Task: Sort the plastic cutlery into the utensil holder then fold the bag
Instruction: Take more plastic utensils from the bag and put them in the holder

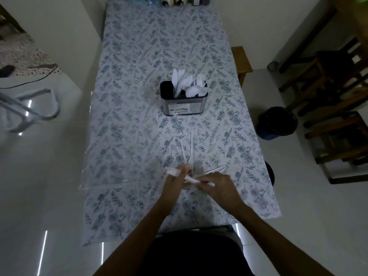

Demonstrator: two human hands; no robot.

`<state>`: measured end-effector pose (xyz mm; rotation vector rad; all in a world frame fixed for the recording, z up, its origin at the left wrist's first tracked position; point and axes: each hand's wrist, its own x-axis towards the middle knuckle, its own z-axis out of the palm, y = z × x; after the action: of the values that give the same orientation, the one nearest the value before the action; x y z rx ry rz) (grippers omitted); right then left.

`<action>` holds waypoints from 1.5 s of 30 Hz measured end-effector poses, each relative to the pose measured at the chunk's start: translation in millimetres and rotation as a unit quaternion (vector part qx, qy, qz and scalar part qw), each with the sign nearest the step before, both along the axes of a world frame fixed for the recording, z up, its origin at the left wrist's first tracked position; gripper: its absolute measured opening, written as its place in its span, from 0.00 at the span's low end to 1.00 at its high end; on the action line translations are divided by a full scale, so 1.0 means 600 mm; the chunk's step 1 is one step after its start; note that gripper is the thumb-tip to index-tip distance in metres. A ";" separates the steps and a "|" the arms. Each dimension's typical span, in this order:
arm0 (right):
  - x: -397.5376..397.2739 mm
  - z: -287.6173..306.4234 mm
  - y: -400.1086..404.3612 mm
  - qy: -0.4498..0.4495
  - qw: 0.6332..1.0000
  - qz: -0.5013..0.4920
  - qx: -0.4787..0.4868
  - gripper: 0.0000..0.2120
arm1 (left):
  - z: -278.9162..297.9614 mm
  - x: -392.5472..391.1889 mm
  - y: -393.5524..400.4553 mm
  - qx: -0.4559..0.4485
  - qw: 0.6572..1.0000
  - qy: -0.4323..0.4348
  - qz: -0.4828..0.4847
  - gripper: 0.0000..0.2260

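Hands meet low at centre frame over the floral-clothed bench [139, 96]: left hand [175, 182] and right hand [217, 186] both pinch white plastic cutlery [191, 179], blurred. Two more pieces [188, 152] lie just above them. Utensil holder [184, 104], already holding cutlery, stands mid-frame, well apart.

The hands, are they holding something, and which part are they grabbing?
Both hands pinch white plastic cutlery. The left hand and right hand grip thin handle-like stems, but the blur hides exactly which pieces and which ends.
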<state>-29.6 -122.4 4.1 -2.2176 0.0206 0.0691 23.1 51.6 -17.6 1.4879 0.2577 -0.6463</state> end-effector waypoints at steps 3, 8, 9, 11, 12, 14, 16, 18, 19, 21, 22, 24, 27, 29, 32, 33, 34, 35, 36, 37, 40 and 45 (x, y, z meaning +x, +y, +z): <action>0.004 -0.004 0.019 -0.016 0.998 0.020 -0.052 0.12 | -0.001 0.002 -0.009 -0.069 0.991 0.048 0.106 0.16; 0.004 -0.101 -0.046 -0.007 0.935 0.046 -0.353 0.11 | -0.001 0.015 0.024 0.016 0.980 0.097 0.173 0.17; 0.003 -0.114 -0.052 0.010 0.927 0.056 -0.370 0.15 | -0.002 0.014 0.026 0.026 0.981 0.103 0.165 0.16; 0.003 -0.120 -0.052 0.010 0.918 0.074 -0.389 0.15 | -0.003 0.008 0.025 0.014 0.982 0.116 0.150 0.15; 0.003 -0.115 -0.049 0.010 0.916 0.087 -0.391 0.14 | -0.005 0.006 0.024 0.001 0.981 0.126 0.145 0.14; 0.003 -0.104 -0.045 0.016 0.913 0.110 -0.393 0.12 | -0.011 0.003 0.025 -0.010 0.980 0.140 0.138 0.14; -0.002 -0.086 -0.035 0.049 0.939 0.074 -0.332 0.08 | -0.022 0.002 0.027 0.023 0.982 0.139 0.124 0.18; -0.003 -0.061 -0.010 0.074 0.969 0.045 -0.232 0.08 | -0.026 0.000 0.021 0.069 0.986 0.125 0.084 0.21; 0.000 -0.046 0.008 0.085 0.978 0.057 -0.179 0.08 | -0.025 -0.001 0.015 0.070 0.989 0.113 0.064 0.21; 0.007 -0.027 0.037 0.082 0.983 0.098 -0.128 0.13 | -0.024 -0.003 0.006 0.040 0.993 0.092 0.058 0.17; 0.013 -0.030 0.041 0.075 0.985 0.098 -0.117 0.13 | -0.025 -0.002 0.006 0.030 0.994 0.081 0.063 0.15; 0.029 -0.052 0.025 0.052 0.985 0.038 -0.160 0.09 | -0.025 0.003 0.015 0.028 0.994 0.068 0.078 0.13; 0.043 -0.098 -0.013 0.074 0.938 0.000 -0.339 0.14 | -0.024 0.004 0.032 0.039 0.991 0.077 0.098 0.13; 0.043 -0.106 -0.022 0.083 0.911 0.059 -0.399 0.15 | -0.023 0.005 0.039 0.063 0.991 0.071 0.090 0.11; 0.034 -0.077 -0.004 0.113 0.928 0.095 -0.341 0.05 | -0.029 0.008 0.044 0.057 0.992 0.074 0.083 0.14; 0.030 -0.066 0.009 0.131 0.949 0.083 -0.276 0.06 | -0.029 0.010 0.044 0.054 0.993 0.078 0.075 0.16; 0.026 -0.052 0.024 0.152 0.967 0.071 -0.190 0.08 | -0.028 0.010 0.043 0.053 0.994 0.076 0.057 0.19; 0.025 -0.039 0.042 0.155 0.977 0.075 -0.127 0.10 | -0.028 0.010 0.042 0.045 0.995 0.074 0.042 0.19; 0.027 -0.034 0.055 0.139 0.982 0.086 -0.098 0.12 | -0.029 0.008 0.041 0.029 0.996 0.073 0.046 0.18; 0.034 -0.034 0.061 0.115 0.985 0.090 -0.090 0.13 | -0.031 0.008 0.041 0.016 0.995 0.078 0.067 0.17; 0.094 -0.065 0.036 0.035 0.980 0.032 -0.191 0.06 | -0.031 0.017 0.049 0.004 0.988 0.094 0.126 0.13; 0.186 -0.092 -0.004 0.103 0.889 0.136 -0.426 0.29 | -0.019 0.027 0.056 0.081 0.995 0.035 0.047 0.10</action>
<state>82.3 -124.9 -51.0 -3.0690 -0.1758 0.5419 39.2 84.9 -29.0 1.5991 0.4412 -0.6132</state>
